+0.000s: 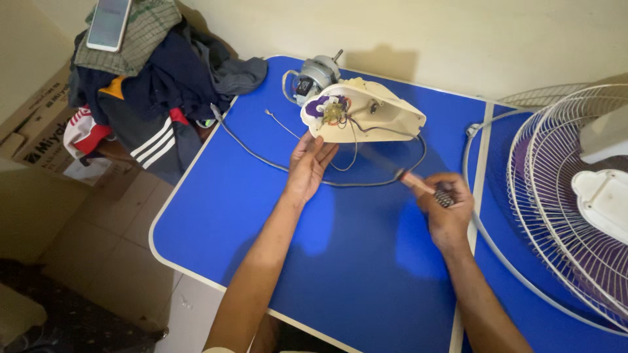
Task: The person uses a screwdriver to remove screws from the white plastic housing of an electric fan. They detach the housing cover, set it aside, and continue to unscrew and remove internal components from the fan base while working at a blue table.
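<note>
One fan housing (363, 111) beyond left grip (309, 163)

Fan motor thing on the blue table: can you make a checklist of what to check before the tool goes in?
1. Left hand steadies the cream housing: ok, fingertips touch its edge.
2. Right hand grips the screwdriver: ok.
3. Screwdriver tip on a screw: cannot tell, blurred.
4. Black cord unplugged: cannot tell, its end is hidden.
5. Fan grille out of the way: ok, lying at the right.

fan grille (562, 196) cut off right, screwdriver shaft (383, 160) blurred
</note>
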